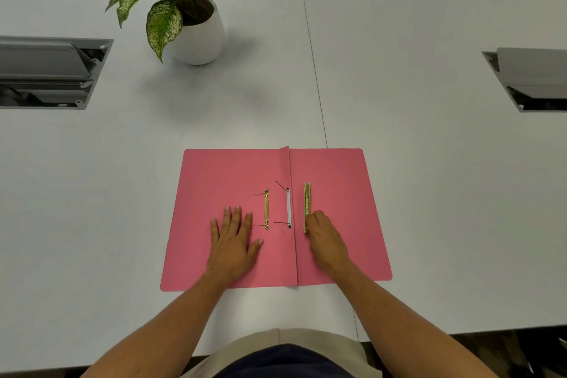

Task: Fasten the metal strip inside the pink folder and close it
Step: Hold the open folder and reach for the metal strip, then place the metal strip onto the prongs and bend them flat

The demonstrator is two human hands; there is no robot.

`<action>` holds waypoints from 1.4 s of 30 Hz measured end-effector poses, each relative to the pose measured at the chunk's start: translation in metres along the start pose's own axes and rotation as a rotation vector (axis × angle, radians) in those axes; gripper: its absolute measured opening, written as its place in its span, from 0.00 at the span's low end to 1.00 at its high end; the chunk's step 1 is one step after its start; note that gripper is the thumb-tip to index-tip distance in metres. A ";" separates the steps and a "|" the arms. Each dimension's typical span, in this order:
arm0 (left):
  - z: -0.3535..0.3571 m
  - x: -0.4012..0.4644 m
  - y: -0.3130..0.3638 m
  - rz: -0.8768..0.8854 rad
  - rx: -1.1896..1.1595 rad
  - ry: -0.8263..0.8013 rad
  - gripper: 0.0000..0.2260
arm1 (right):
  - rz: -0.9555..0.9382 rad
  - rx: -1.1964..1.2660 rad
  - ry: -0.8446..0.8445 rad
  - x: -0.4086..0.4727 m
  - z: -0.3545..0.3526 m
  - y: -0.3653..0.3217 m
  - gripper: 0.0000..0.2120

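A pink folder [337, 169] lies open and flat on the table before me. On its left half rests a thin gold fastener strip [266, 209] with two prongs sticking out to the left. By the spine sits a white strip [288, 208] with two thin prongs. A wider gold metal strip [306, 199] lies on the right half. My left hand [234, 236] presses flat on the left half, fingers spread, just left of the thin fastener. My right hand [326, 238] has its curled fingertips on the lower end of the wide strip.
A potted plant in a white pot [201, 37] stands beyond the folder at the left. Two open cable boxes are set into the table, one at the far left [49, 72] and one at the far right [534, 80]. A seam [313, 55] runs down the table's middle.
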State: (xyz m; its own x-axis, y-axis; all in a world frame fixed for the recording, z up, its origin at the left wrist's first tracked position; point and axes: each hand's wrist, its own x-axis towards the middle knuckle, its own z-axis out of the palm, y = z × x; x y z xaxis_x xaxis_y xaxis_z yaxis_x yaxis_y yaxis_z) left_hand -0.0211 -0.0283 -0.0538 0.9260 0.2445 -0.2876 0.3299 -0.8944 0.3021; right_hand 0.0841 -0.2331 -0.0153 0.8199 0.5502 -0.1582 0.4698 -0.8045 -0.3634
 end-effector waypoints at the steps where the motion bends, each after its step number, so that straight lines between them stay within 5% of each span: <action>1: -0.003 0.001 0.002 0.003 -0.007 0.019 0.33 | -0.003 0.010 0.001 0.001 -0.001 -0.002 0.14; 10: -0.043 0.028 0.046 -0.020 -0.412 0.271 0.16 | -0.086 0.059 0.035 0.014 -0.012 -0.029 0.09; 15: -0.062 0.039 0.064 -0.190 -1.013 0.066 0.15 | -0.159 0.089 0.019 0.015 -0.017 -0.043 0.12; 18: -0.063 0.042 0.062 -0.251 -1.185 -0.034 0.15 | -0.206 0.099 0.005 0.016 -0.016 -0.046 0.11; 23: -0.062 0.042 0.057 -0.268 -1.262 -0.079 0.10 | -0.248 0.126 0.007 0.016 -0.012 -0.046 0.08; 28: -0.060 0.042 0.045 -0.303 -1.277 -0.072 0.09 | -0.021 0.438 0.085 0.017 -0.009 -0.041 0.08; 33: -0.055 0.040 0.039 -0.307 -1.305 -0.098 0.09 | -0.035 0.325 -0.151 0.022 -0.005 -0.036 0.11; 42: -0.051 0.038 0.046 -0.316 -1.358 -0.156 0.09 | -0.006 0.362 -0.137 0.027 -0.004 -0.041 0.08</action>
State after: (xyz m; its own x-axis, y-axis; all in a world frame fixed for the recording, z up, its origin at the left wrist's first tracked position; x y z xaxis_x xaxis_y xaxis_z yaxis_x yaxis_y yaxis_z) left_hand 0.0388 -0.0406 -0.0051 0.7804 0.2410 -0.5770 0.5181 0.2675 0.8124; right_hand 0.0886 -0.1861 -0.0015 0.7547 0.5992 -0.2672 0.3088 -0.6837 -0.6612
